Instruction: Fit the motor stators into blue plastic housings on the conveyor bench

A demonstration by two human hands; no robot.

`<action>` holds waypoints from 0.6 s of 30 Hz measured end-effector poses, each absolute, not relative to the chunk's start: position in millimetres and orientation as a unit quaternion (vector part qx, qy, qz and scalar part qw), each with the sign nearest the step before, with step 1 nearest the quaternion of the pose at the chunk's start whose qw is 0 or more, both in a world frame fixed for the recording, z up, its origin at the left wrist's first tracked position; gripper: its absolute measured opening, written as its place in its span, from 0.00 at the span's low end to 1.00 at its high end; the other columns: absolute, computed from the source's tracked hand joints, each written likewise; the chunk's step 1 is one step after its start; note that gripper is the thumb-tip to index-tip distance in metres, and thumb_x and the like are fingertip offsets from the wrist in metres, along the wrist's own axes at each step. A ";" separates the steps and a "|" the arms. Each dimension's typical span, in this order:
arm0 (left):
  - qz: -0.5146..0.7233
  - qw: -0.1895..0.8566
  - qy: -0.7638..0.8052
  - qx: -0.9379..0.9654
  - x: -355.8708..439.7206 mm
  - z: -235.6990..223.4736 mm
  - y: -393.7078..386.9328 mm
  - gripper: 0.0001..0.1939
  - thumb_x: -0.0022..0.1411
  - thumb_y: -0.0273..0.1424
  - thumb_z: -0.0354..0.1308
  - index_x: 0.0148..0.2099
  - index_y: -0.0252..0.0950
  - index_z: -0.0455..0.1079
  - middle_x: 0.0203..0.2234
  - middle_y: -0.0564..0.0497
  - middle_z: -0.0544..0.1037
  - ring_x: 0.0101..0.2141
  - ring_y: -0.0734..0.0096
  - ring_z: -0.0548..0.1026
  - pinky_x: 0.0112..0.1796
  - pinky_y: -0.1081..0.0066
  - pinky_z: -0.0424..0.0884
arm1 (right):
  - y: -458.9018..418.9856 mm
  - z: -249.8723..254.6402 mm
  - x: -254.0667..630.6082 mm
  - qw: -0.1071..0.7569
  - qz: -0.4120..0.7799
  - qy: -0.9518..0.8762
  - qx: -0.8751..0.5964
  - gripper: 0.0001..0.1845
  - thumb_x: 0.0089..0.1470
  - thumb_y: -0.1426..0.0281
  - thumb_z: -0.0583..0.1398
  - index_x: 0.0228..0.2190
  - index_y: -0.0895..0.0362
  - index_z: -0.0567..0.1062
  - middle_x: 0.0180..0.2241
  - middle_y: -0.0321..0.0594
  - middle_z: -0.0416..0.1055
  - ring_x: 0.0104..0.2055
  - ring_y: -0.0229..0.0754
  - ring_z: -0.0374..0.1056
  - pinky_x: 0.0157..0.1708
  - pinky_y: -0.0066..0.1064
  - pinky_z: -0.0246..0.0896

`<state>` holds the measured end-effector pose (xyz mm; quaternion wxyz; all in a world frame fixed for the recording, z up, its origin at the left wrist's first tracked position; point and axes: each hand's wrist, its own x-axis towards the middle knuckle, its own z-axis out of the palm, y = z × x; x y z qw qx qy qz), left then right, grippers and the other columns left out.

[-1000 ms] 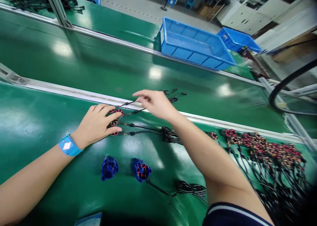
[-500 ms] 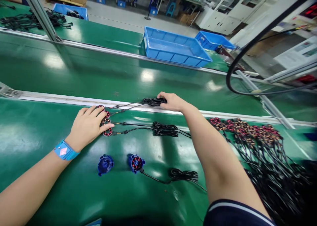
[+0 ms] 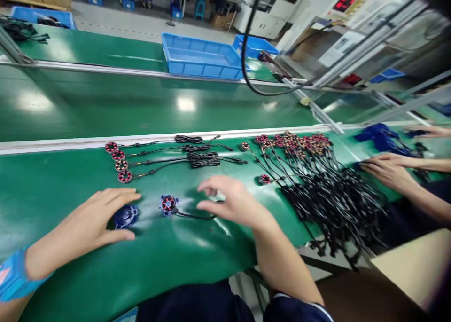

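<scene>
My left hand (image 3: 89, 221), a blue band on its wrist, reaches around an empty blue plastic housing (image 3: 126, 217). Its thumb and fingers are apart; whether they touch the housing I cannot tell. To the right sits a second blue housing (image 3: 168, 204) with a red-and-black round coil part inside and a black cable (image 3: 192, 215) leading out. Over that cable hovers my right hand (image 3: 229, 200), slightly blurred, fingers curved and apart; it hides the cable's bundled part. Several round coil parts (image 3: 121, 165) lie in a column behind, their bundled black cables (image 3: 203, 159) stretched rightward.
A big heap of coil parts (image 3: 303, 143) with black cables (image 3: 331, 200) covers the right side. Beyond it are a co-worker's hands (image 3: 391, 169) and blue pieces (image 3: 382, 136). A white rail (image 3: 70, 145) runs behind; a blue crate (image 3: 204, 56) stands farther back.
Both hands have left the coil parts and cables at the rail and come nearer, left to the empty housing, right over the other housing's cable. The four cables now lie side by side. The view turned right.
</scene>
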<state>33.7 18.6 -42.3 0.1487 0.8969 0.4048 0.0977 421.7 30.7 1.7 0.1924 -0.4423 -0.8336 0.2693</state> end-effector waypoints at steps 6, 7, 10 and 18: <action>0.146 0.164 0.274 0.936 79.1 -57.7 -15.5 0.22 0.66 0.48 0.60 0.59 0.51 0.72 0.51 0.56 0.81 0.45 0.66 0.82 0.44 0.74 0.79 | 3.3 -0.2 414.5 0.018 0.229 -0.902 -0.365 0.20 0.54 0.58 0.72 0.42 0.54 0.72 0.36 0.36 0.75 0.40 0.44 0.71 0.41 0.34 0.57; 0.155 0.157 0.251 0.943 88.9 -59.3 -16.5 0.22 0.66 0.48 0.60 0.59 0.51 0.71 0.52 0.57 0.81 0.46 0.66 0.82 0.44 0.74 0.79 | 4.9 -0.6 426.2 0.022 0.234 -0.892 -0.386 0.22 0.52 0.59 0.73 0.42 0.53 0.72 0.37 0.35 0.75 0.41 0.44 0.70 0.41 0.33 0.57; 0.169 0.130 0.228 0.950 110.9 -66.8 -11.6 0.22 0.65 0.48 0.61 0.60 0.51 0.71 0.56 0.55 0.78 0.48 0.63 0.81 0.45 0.71 0.80 | 9.7 -6.5 462.3 0.025 0.230 -0.839 -0.493 0.29 0.44 0.63 0.77 0.44 0.53 0.71 0.41 0.35 0.74 0.43 0.44 0.70 0.43 0.32 0.55; 0.187 0.107 0.346 0.913 109.3 -100.5 10.2 0.32 0.63 0.54 0.59 0.66 0.50 0.65 0.61 0.48 0.72 0.53 0.52 0.78 0.49 0.60 0.79 | 24.5 -27.3 490.9 0.159 0.129 -0.773 -0.601 0.26 0.53 0.57 0.72 0.50 0.49 0.73 0.46 0.36 0.74 0.51 0.44 0.67 0.52 0.35 0.57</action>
